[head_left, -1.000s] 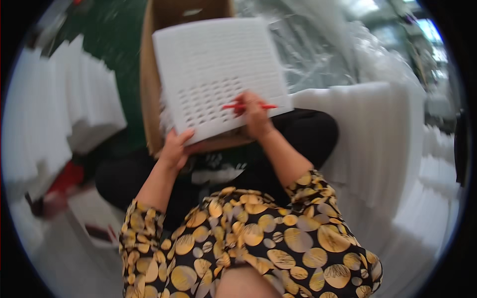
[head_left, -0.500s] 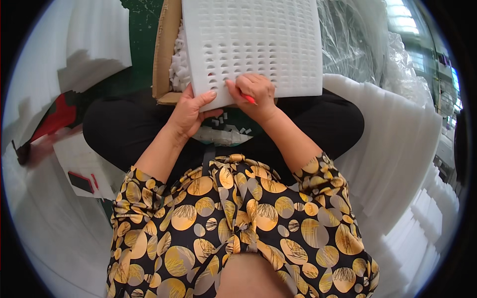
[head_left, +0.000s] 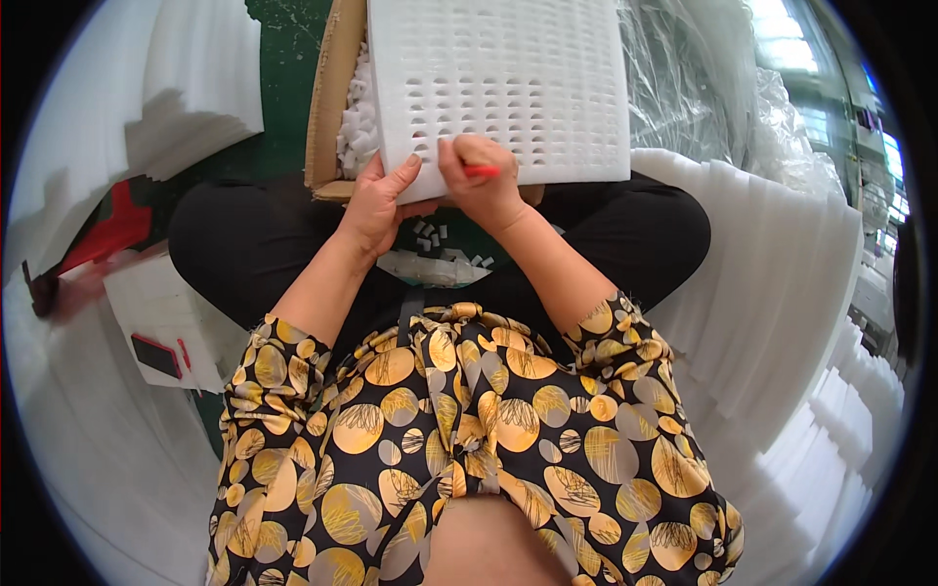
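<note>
A thick white foam sheet [head_left: 576, 137] with rows of small slots rests over a cardboard box in front of me. My left hand [head_left: 376, 203] grips its near left corner, thumb on top and fingers underneath. Just right of that thumb, my right hand [head_left: 479, 181] is closed around a red pen-like tool [head_left: 481, 171] and presses against the slots by the corner. The tool's working end is hidden by the fingers. Small white foam bits [head_left: 430, 232] lie below the sheet, between my crossed legs.
The cardboard box [head_left: 324, 117] holds many white foam pieces [head_left: 360, 112]. Stacked foam sheets [head_left: 772, 264] stand at right, with clear plastic wrap [head_left: 684, 88] behind. At left, a white block [head_left: 195, 337] carries a dark red-edged flat object [head_left: 156, 356] and a thin red stick [head_left: 186, 354].
My right hand has moved slightly left, toward the sheet's corner, and the red tool has turned to lie more level. My left hand keeps its hold on the corner.
</note>
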### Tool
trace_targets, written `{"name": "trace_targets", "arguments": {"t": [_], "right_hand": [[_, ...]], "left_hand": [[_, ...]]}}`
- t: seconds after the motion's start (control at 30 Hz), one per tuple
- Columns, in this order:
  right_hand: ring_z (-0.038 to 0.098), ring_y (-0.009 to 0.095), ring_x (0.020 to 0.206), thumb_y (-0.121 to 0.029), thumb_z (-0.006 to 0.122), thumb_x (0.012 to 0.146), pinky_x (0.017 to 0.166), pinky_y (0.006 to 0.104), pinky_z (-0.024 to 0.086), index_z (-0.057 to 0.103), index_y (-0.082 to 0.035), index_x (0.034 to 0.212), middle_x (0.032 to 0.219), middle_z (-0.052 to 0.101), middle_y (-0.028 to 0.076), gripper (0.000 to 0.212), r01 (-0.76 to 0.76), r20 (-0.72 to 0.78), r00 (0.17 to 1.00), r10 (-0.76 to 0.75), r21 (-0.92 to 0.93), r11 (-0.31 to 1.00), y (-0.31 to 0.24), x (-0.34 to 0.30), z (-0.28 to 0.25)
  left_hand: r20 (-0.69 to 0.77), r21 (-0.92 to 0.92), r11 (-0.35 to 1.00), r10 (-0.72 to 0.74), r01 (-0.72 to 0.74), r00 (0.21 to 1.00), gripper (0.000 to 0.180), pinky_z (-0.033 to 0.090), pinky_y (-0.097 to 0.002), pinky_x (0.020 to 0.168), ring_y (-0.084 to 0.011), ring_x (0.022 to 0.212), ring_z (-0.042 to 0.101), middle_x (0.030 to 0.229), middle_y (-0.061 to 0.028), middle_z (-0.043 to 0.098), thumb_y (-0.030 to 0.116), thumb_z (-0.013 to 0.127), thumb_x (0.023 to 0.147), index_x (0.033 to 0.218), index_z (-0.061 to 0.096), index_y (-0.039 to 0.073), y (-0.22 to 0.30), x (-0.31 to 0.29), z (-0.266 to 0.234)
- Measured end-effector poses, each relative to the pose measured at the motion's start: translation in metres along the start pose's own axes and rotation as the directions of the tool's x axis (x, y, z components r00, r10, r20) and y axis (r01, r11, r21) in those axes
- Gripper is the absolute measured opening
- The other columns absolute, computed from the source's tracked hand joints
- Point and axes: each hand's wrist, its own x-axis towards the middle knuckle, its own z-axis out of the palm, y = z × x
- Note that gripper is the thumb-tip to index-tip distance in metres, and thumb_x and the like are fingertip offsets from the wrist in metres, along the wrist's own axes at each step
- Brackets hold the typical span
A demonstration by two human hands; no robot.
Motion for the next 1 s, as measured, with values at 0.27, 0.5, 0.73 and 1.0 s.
{"name": "trace_targets", "arguments": {"t": [0.27,0.5,0.73,1.0], "right_hand": [[0.033,0.014,0.048,-0.006,0.057,0.084,0.045,0.0276,0.034,0.04,-0.006,0.058,0.052,0.041,0.002,0.031,-0.436,0.059,0.893,0.445,0.357,0.826,-0.002,-0.001,-0.016],[0.033,0.014,0.048,-0.005,0.055,0.085,0.046,0.0275,0.034,0.041,-0.005,0.058,0.053,0.042,0.002,0.031,0.171,-0.007,0.985,-0.173,-0.119,0.978,0.0,0.003,0.006],[0.033,0.015,0.049,-0.004,0.055,0.085,0.046,0.0274,0.034,0.043,-0.004,0.059,0.055,0.044,0.003,0.028,-0.435,0.072,0.887,0.456,0.459,0.775,-0.011,0.006,-0.008],[0.036,0.014,0.051,-0.004,0.056,0.085,0.049,0.0278,0.034,0.046,-0.004,0.064,0.057,0.043,0.001,0.023,0.151,-0.031,0.988,-0.15,0.041,0.988,-0.005,0.008,0.011]], "left_hand": [[0.019,-0.04,0.999,-0.01,0.01,1.0,0.031,0.055,-0.0278,0.065,-0.019,0.082,0.064,0.102,-0.0097,0.063,0.019,0.058,0.091,0.119,0.052,0.007,-0.001,0.002,-0.005],[0.065,0.098,0.994,0.044,-0.05,0.997,0.032,0.057,-0.0304,0.068,-0.0215,0.087,0.065,0.106,-0.01,0.061,0.02,0.054,0.094,0.122,0.049,0.007,-0.001,0.004,-0.001],[0.051,-0.021,1.0,0.022,-0.021,0.998,0.031,0.056,-0.0301,0.069,-0.0196,0.087,0.064,0.106,-0.0096,0.061,0.022,0.052,0.094,0.122,0.049,0.007,0.005,0.002,-0.004],[0.053,0.011,1.0,-0.003,0.002,0.999,0.031,0.055,-0.031,0.067,-0.0203,0.084,0.063,0.105,-0.0104,0.06,0.022,0.055,0.094,0.12,0.051,0.007,-0.003,0.009,0.003]]}}
